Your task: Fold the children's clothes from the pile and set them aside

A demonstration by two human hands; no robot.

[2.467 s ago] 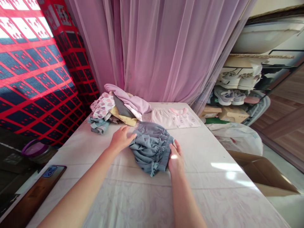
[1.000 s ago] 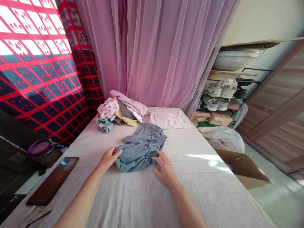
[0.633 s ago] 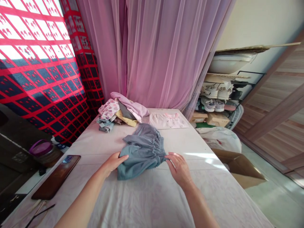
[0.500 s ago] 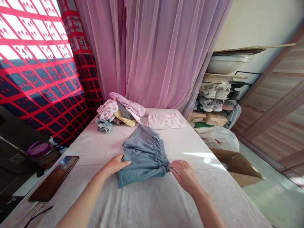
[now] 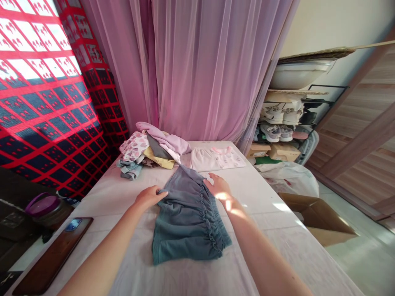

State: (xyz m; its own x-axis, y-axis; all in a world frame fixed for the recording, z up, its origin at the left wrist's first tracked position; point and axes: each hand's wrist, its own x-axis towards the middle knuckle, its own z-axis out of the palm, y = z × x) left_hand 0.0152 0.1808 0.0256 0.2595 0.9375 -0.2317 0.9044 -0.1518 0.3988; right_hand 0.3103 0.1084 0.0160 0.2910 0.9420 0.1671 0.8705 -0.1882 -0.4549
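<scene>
Blue-grey shorts (image 5: 188, 222) with a gathered, ruffled waistband lie on the pale bed sheet (image 5: 135, 263), the waistband on the right side. My left hand (image 5: 152, 196) pinches their left edge, about midway up. At the upper end of the waistband is my right hand (image 5: 219, 187), its thumb and fingers apart, the fingertips touching or just over the cloth. The far corner of the shorts reaches toward a heap of clothes (image 5: 134, 146). Behind them lies a folded pale pink garment (image 5: 217, 158) with a pink neckline.
A phone (image 5: 55, 250) lies at the bed's left edge, near a jar with a purple lid (image 5: 43, 205). Purple curtains (image 5: 197, 74) hang behind the bed. To the right stand a shoe rack (image 5: 277, 119), a plastic bag (image 5: 286, 176) and an open cardboard box (image 5: 317, 222).
My right hand has left the near end of the waistband and moved up to its far end. The shorts lie more spread out. My left hand has shifted slightly up their edge.
</scene>
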